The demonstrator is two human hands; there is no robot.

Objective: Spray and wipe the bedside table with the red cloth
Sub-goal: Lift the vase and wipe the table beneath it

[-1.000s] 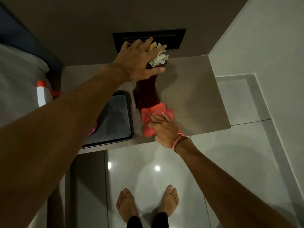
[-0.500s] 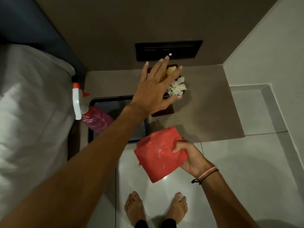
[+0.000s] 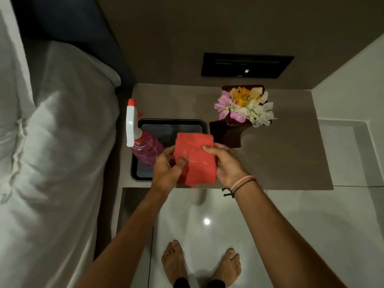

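Note:
The red cloth (image 3: 196, 160) is held flat in the air above the front edge of the grey bedside table (image 3: 286, 154). My left hand (image 3: 166, 172) pinches its left side with the thumb on top. My right hand (image 3: 227, 166) grips its right edge. A spray bottle (image 3: 141, 140) with pink liquid, a white head and an orange nozzle stands on a black tray (image 3: 193, 125) at the table's left.
A dark red vase of flowers (image 3: 243, 107) stands on the table behind the cloth. A black wall panel (image 3: 247, 65) is above it. A bed with white linen (image 3: 52, 152) lies to the left. Glossy floor tiles (image 3: 311, 225) and bare feet are below.
My left hand has left the flower vase and come down to take the cloth's left side. My right hand lifted the cloth off the table; both hands now hold it.

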